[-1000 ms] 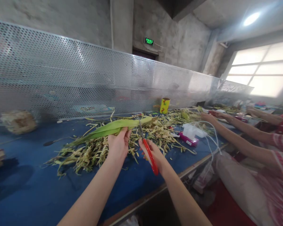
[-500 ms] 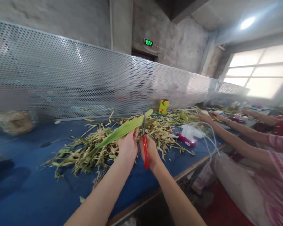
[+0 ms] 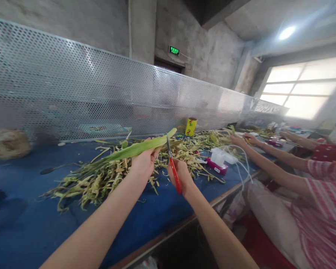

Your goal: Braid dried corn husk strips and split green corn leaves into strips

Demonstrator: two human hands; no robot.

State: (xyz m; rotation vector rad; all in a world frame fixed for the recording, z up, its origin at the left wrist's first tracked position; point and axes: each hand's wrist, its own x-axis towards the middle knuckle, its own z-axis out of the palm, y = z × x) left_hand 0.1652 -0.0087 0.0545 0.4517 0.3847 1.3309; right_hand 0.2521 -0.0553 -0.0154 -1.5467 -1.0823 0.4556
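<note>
My left hand [image 3: 144, 163] grips a long green leaf [image 3: 137, 148], which slants up to the right above the table. Scissors with red handles [image 3: 174, 175] are held in my right hand [image 3: 182, 173], closed round the loops. Their blades [image 3: 168, 145] point up and touch or cross the leaf near its right end; whether they are parted I cannot tell. Below and behind both hands spreads a heap of dry, pale leaf strips [image 3: 100, 181] mixed with some green ones. The fingertips of my left hand are partly hidden behind the leaf.
A yellow tube [image 3: 190, 127] stands by the perforated metal screen [image 3: 106, 93]. On the blue tabletop [image 3: 42, 231] sits a purple box [image 3: 217, 166] with white plastic on top. Co-workers' arms [image 3: 277, 168] reach in from the right. A brown bundle [image 3: 9, 144] lies far left.
The view has shifted slightly. The leaf lies flatter and a little lower to the left in my left hand. The scissors have tilted, their handles swinging right. Both are still held.
</note>
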